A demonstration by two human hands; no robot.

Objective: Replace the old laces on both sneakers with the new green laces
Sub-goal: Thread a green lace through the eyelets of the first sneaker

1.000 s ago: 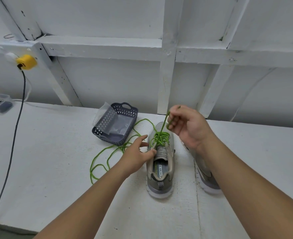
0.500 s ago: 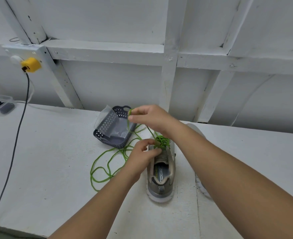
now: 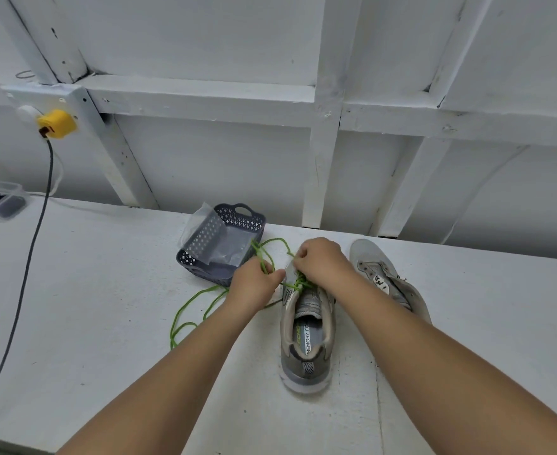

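Grey sneaker (image 3: 306, 336) upright mid-table (image 3: 106, 307), green lace (image 3: 201, 300) threaded through its front eyelets, slack looping left. Left hand (image 3: 254, 285) and right hand (image 3: 319, 262) meeting over the toe, each pinching lace.

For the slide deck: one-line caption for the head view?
Both hands thread a green lace through the near sneaker; second sneaker lies unlaced beside it.
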